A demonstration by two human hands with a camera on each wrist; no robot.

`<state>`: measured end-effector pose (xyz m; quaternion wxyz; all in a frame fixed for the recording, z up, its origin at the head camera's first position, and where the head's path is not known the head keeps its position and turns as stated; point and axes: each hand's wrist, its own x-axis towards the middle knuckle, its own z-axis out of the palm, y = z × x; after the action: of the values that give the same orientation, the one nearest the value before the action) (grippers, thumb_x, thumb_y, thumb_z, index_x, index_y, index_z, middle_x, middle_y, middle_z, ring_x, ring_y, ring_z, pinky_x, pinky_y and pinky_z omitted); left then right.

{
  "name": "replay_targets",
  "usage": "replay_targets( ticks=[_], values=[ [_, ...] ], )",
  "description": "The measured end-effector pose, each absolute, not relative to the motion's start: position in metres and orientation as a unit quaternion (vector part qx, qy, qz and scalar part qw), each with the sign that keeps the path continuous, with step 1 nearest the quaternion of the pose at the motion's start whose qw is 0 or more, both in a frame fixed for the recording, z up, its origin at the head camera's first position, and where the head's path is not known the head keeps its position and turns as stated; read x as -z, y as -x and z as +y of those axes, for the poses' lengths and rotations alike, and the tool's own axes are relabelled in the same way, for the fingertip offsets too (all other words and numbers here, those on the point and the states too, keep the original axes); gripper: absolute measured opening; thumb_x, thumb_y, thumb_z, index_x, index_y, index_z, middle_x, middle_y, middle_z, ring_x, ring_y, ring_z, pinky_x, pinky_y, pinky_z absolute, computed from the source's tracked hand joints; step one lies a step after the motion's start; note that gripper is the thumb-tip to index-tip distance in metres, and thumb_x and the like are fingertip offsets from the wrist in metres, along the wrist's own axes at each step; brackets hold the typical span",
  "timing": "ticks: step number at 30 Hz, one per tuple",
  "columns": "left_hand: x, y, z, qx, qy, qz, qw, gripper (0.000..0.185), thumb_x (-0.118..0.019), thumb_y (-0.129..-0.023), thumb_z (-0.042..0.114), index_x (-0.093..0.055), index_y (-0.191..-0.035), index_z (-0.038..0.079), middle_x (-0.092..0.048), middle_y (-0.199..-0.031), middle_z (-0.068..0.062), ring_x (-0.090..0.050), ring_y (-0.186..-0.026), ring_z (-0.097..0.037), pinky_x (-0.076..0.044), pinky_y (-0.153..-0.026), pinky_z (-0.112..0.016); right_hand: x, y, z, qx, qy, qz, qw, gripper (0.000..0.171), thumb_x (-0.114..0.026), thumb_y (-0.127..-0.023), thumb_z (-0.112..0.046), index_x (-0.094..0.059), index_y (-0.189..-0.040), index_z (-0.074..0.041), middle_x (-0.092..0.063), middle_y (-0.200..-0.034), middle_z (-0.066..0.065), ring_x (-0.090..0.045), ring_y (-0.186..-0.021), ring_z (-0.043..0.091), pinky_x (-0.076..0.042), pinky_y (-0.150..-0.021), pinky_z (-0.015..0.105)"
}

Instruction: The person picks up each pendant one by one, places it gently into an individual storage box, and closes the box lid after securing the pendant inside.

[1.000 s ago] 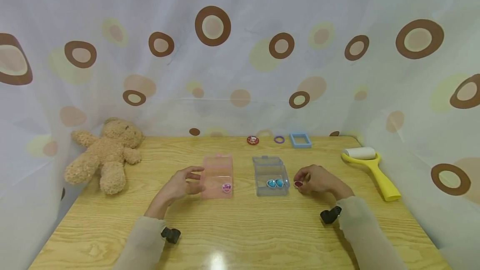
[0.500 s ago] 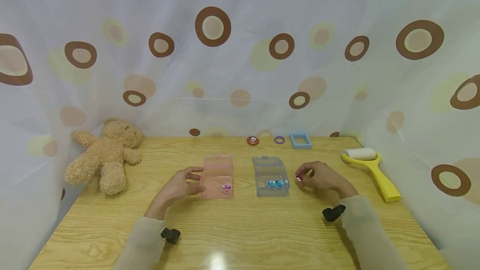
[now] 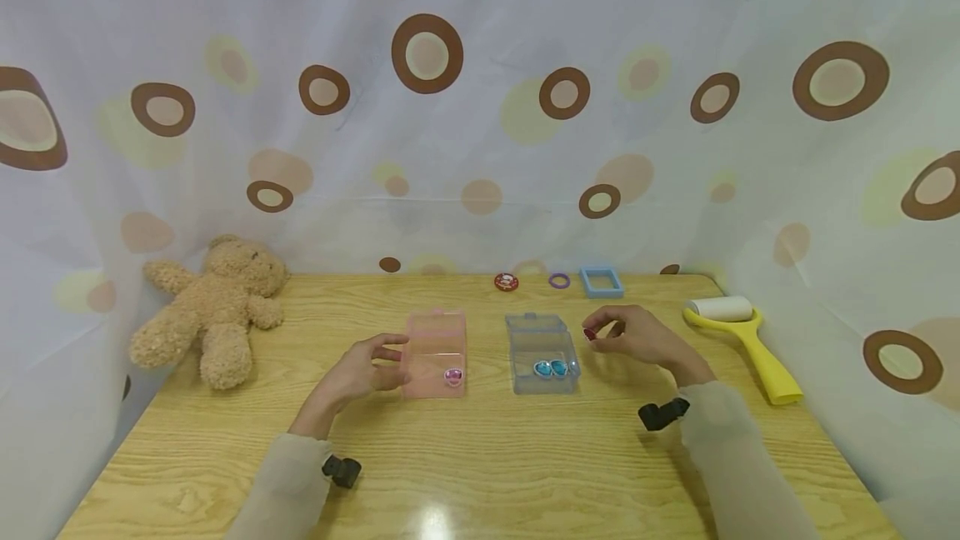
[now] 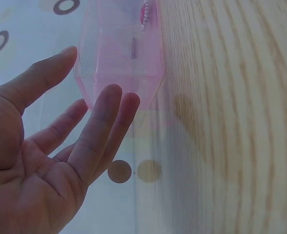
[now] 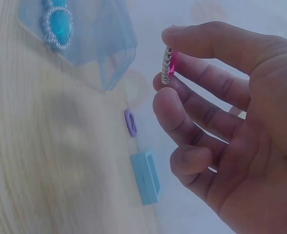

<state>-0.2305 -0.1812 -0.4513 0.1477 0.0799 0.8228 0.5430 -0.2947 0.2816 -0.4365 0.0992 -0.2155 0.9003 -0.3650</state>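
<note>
While the head view shows only a red speck at the fingertips of the right hand (image 3: 630, 336), the right wrist view shows it plainly: a pink gem (image 5: 170, 66) with a silver beaded rim, pinched edge-on between thumb and forefinger, lifted off the desk (image 3: 480, 448) just to the right of the blue box (image 3: 542, 352). That same close view catches one turquoise gem (image 5: 58, 27) inside the blue box, where the head view shows two lying side by side, and it also takes in the purple ring (image 5: 129, 122) and the light blue frame (image 5: 146, 177) on the wood. From the left wrist, the left hand (image 4: 50, 161) is spread with straight, relaxed fingers, its tips beside the wall of the pink box (image 4: 121, 48); whether they touch it I cannot tell. Only the head view gives the teddy bear (image 3: 210, 307) at the far left and the yellow lint roller (image 3: 742, 340) at the far right.
</note>
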Motion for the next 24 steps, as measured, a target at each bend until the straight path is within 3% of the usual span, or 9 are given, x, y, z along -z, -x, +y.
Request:
replay_targets(
  ticks=[6,16,24],
  values=[
    [0.452,0.230,-0.182,-0.542,-0.082,0.823,0.147,0.064,-0.070,-0.093,0.007,-0.041,-0.150,0.004,-0.052,-0.137,-0.030,-0.066,-0.110,-0.028,-0.060,-0.087,-0.040,0.430,0.297,0.268,0.369,0.222,0.897,0.101,0.032,-0.074,-0.092,-0.022,-0.068,-0.119,-0.008,-0.068,-0.111,0.008,-0.066,-0.083,0.030,-0.054,-0.073,0.031],
    [0.451,0.229,-0.181,-0.541,-0.081,0.824,0.149,0.064,-0.070,-0.093,0.008,-0.041,-0.150,0.004,-0.052,-0.138,-0.030,-0.067,-0.110,-0.029,-0.060,-0.088,-0.041,0.426,0.300,0.238,0.360,0.240,0.897,0.094,0.031,-0.074,-0.091,-0.019,-0.069,-0.120,-0.010,-0.069,-0.109,0.005,-0.063,-0.077,0.017,-0.053,-0.070,0.028],
    [0.451,0.228,-0.180,-0.539,-0.076,0.825,0.148,0.064,-0.071,-0.092,0.008,-0.042,-0.149,0.004,-0.052,-0.137,-0.030,-0.067,-0.109,-0.029,-0.060,-0.087,-0.040,0.424,0.300,0.207,0.370,0.263,0.885,0.102,0.030,-0.074,-0.091,-0.018,-0.069,-0.119,-0.010,-0.068,-0.107,0.004,-0.065,-0.077,0.027,-0.053,-0.065,0.029]
  ],
)
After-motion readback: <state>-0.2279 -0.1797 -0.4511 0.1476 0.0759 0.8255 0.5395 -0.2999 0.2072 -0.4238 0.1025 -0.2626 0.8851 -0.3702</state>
